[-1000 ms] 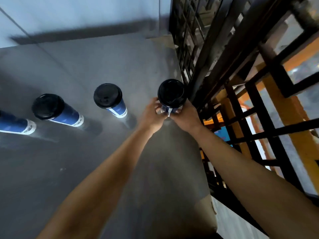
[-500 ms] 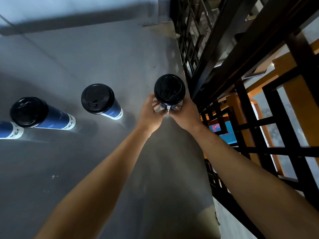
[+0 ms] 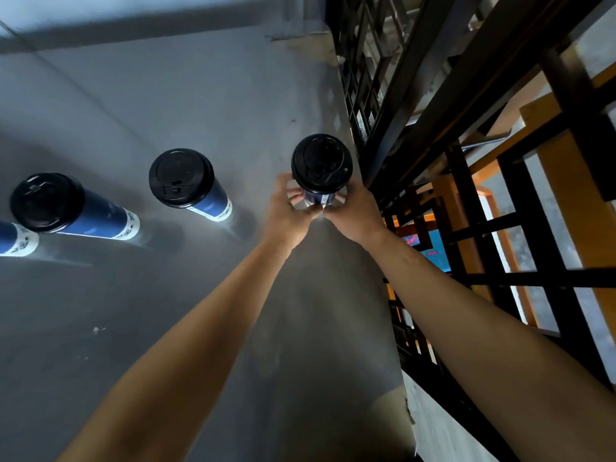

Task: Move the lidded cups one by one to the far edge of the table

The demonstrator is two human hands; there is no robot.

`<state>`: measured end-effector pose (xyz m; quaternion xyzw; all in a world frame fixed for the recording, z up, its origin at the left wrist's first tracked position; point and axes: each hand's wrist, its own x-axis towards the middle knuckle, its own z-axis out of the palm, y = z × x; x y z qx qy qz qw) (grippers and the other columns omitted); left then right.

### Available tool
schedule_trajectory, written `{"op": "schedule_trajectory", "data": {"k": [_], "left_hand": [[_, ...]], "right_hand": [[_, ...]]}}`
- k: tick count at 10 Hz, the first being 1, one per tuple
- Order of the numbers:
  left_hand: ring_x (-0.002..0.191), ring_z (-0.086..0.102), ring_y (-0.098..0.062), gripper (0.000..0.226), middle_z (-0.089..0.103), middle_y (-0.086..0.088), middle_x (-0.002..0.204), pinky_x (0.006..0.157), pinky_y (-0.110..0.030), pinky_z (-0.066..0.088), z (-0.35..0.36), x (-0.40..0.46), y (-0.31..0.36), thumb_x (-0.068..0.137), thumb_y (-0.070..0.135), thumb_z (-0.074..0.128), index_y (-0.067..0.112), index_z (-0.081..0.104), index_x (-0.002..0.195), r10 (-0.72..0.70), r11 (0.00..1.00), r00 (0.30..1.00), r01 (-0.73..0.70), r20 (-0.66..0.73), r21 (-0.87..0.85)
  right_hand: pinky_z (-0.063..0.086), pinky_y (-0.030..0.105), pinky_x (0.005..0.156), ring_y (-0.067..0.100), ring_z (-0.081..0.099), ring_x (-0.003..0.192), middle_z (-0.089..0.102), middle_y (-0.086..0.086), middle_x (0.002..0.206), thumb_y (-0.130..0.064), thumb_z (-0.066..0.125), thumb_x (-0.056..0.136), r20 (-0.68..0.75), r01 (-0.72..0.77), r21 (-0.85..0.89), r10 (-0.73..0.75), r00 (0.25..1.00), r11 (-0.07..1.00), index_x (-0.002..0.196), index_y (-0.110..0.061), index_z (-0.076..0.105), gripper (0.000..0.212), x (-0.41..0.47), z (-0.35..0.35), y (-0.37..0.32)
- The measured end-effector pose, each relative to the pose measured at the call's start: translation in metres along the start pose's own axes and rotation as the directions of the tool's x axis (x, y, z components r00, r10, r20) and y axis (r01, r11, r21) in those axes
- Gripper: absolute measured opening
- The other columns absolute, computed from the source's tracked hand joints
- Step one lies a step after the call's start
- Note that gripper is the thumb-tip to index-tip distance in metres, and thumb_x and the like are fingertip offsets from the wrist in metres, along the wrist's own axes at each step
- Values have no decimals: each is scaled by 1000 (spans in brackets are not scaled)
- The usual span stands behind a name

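A blue paper cup with a black lid [image 3: 321, 163] is near the right side of the grey table [image 3: 206, 101]. My left hand [image 3: 286, 211] and my right hand [image 3: 353, 211] grip its lower body from both sides, fingers curled round it. Its base is hidden by my fingers, so I cannot tell whether it touches the table. To the left stands a second lidded blue cup [image 3: 186, 183], then a third [image 3: 63, 206]. The bottom part of a fourth cup [image 3: 15, 238] shows at the left frame edge.
A dark metal lattice screen [image 3: 433, 128] runs along the table's right edge, very close to the held cup. The table's far edge meets a pale wall [image 3: 133, 8] at the top. Bare grey tabletop lies between the cups and the far edge.
Both hands have carried the gripped cup a little farther from me, along the lattice. The view has shifted, so the other cups sit lower and farther left.
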<state>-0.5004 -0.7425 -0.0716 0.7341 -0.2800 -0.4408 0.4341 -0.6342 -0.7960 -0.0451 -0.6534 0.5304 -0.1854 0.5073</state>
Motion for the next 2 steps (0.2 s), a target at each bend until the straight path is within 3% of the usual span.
{"op": "schedule_trajectory", "data": {"k": [2], "left_hand": [[122, 61, -14, 73, 65, -4, 124, 100, -44, 56, 4, -8, 1, 74, 3, 84, 29, 48, 132, -36, 999, 999, 35, -40, -27]], "right_hand": [[42, 0, 69, -9, 60, 95, 62, -23, 102, -14, 76, 78, 5, -51, 40, 51, 999, 998, 127, -25, 58, 53, -2, -2, -1]]}}
